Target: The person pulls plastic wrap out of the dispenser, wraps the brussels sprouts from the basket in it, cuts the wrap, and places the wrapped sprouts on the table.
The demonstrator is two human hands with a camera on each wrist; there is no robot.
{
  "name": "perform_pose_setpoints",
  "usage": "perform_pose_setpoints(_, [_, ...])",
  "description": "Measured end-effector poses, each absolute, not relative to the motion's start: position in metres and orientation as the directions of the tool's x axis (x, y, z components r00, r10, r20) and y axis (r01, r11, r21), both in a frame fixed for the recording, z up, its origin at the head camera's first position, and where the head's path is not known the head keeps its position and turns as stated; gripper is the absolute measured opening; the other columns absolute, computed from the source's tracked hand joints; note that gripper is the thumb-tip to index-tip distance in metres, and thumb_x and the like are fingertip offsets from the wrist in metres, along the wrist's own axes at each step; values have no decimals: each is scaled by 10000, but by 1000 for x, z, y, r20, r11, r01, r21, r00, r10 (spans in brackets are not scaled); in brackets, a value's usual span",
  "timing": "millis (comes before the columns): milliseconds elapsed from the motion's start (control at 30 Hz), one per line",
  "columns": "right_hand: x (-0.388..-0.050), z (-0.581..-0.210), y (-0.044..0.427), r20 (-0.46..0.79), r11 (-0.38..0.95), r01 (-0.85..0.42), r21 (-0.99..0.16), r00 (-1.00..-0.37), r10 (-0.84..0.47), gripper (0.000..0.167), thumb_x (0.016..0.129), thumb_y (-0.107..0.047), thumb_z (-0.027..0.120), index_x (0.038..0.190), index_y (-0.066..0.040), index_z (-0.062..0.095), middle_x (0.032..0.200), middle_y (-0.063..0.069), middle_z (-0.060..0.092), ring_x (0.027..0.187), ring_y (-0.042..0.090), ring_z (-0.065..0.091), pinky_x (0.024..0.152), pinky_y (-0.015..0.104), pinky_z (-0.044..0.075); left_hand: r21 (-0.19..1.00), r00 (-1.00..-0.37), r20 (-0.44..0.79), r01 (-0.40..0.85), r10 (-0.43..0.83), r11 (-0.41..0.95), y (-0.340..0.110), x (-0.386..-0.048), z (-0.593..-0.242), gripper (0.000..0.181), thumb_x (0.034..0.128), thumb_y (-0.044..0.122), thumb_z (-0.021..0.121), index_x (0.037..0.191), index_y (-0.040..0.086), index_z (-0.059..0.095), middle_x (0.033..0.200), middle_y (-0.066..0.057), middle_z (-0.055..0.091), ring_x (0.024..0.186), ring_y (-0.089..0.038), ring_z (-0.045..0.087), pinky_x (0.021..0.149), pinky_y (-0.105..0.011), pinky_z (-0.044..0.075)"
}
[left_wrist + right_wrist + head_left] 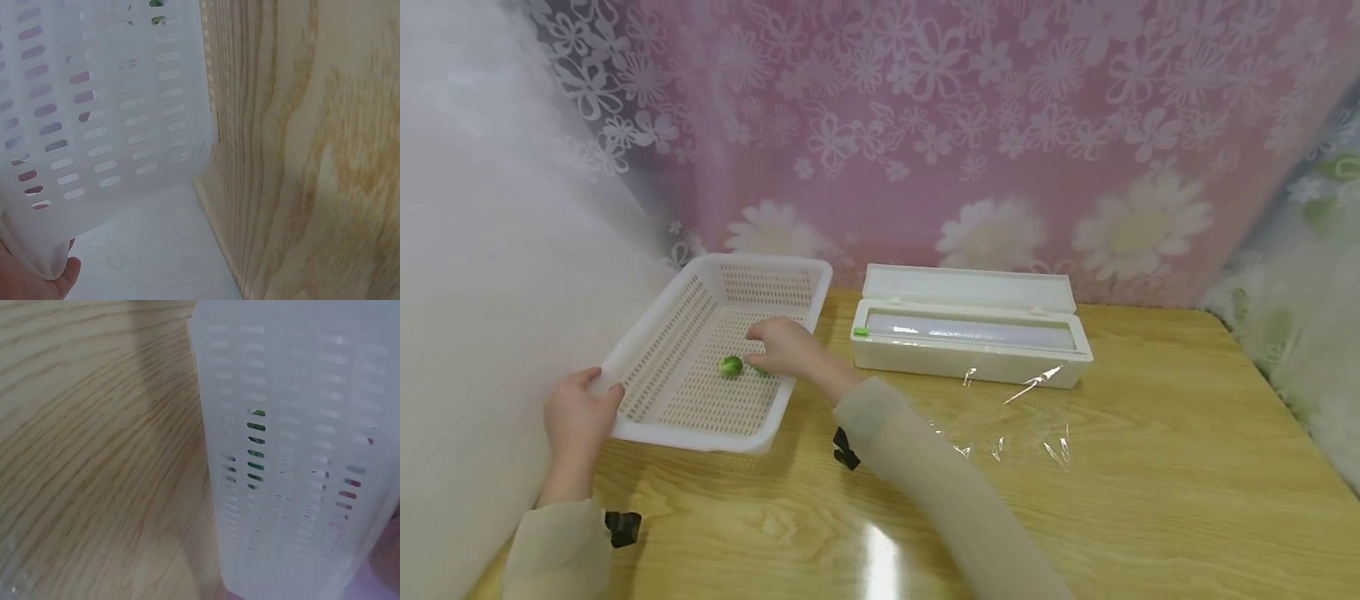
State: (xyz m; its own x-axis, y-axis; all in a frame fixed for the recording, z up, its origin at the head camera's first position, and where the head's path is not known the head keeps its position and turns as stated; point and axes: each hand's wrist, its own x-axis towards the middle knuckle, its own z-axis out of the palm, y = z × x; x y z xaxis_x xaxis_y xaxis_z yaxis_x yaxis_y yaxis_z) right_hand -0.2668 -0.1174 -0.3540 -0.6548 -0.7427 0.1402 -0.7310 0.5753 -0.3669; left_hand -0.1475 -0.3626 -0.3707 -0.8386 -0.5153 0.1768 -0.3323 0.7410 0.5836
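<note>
A white slotted plastic basket [700,433] stands on the table at the left, tilted a little in the left wrist view. My left hand [578,412] grips its rim at the near left corner, with the thumb over the edge. Inside the basket lies a Brussels sprout [730,366]. My right hand [786,346] reaches over the right rim into the basket, its thumb and forefinger apart. Just under that thumb a second green sprout [762,371] shows in part; the hand covers the rest. In the right wrist view, green [255,453] shows through the basket's slots.
Right of the basket stands a white cling film box [970,362] with its lid [970,287] raised and a film roll [970,329] inside. A sheet of clear film [1000,433] trails from it onto the wooden table [1187,467]. A flowered curtain [880,183] hangs behind.
</note>
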Motion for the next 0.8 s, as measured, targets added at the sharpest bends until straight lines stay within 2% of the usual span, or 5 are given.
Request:
perform_pose_setpoints(333, [-275,-358,-144,35,680,-687,-254,-710,-704,374,850,-318,580,1178,-138,567,1153,-43,567,1047,103,512,882,223,395,595,-835,175,-332,-521,732,-360,-146,-372,458,855,135,512,1218,-130,421,1225,-318,410,1130,-462,349,931,-527,281])
perform_pose_setpoints(467, [-277,-361,-154,-6,698,-693,-180,-709,-705,205,832,-284,602,979,-142,616,916,-51,607,826,85,547,729,204,441,596,-832,186,-328,-523,733,-361,-145,-372,448,850,122,514,1205,-138,428,1215,-325,414,1123,-466,354,933,-523,280])
perform_pose_setpoints(567, [-277,-362,-159,-37,705,-699,-118,-707,-707,112,825,-268,618,839,-166,574,755,-71,539,684,74,495,618,193,419,595,-833,186,-327,-522,734,-362,-144,-371,452,850,124,516,1205,-141,425,1215,-329,410,1122,-469,352,933,-526,277])
perform_pose_setpoints(700, [-276,-363,-163,-80,705,-705,-77,-700,-710,70,836,-225,611,840,-165,576,755,-73,531,686,69,491,629,194,420,588,-834,194,-323,-517,741,-363,-144,-371,451,851,127,518,1202,-141,429,1208,-333,414,1113,-472,358,925,-531,282])
perform_pose_setpoints(800, [-276,-365,-163,-121,711,-701,-55,-702,-701,72,844,-215,604,896,-165,596,815,-67,560,745,72,513,687,201,435,579,-836,205,-316,-509,752,-363,-146,-371,443,850,126,517,1196,-139,436,1203,-332,420,1110,-472,361,923,-530,283])
